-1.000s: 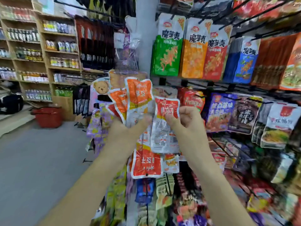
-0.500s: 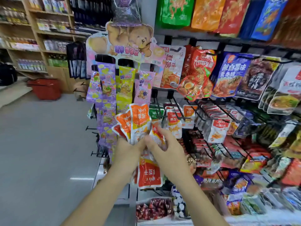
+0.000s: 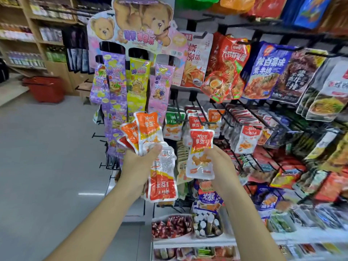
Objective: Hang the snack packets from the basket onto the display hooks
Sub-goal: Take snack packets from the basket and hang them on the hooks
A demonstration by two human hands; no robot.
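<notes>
Now single packet point(image 3: 200, 147) pulled from bunch point(image 3: 148, 127) — right hand point(image 3: 220, 162) fingers pinch it, left hand point(image 3: 137, 166) grips rest.

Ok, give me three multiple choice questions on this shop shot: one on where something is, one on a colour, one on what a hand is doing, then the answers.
1. Where does the red basket stand?
A. on the floor by the wooden shelves
B. on a display hook
C. on the person's arm

2. What colour tops the single packet in the right hand?
A. green
B. purple
C. red

3. What is the left hand doing?
A. hanging empty
B. gripping a fan of packets
C. pushing the rack

Answers:
1 A, it sits on the grey floor at far left.
2 C, a red band crosses its top.
3 B, several orange and red packets spread above its thumb.
</notes>
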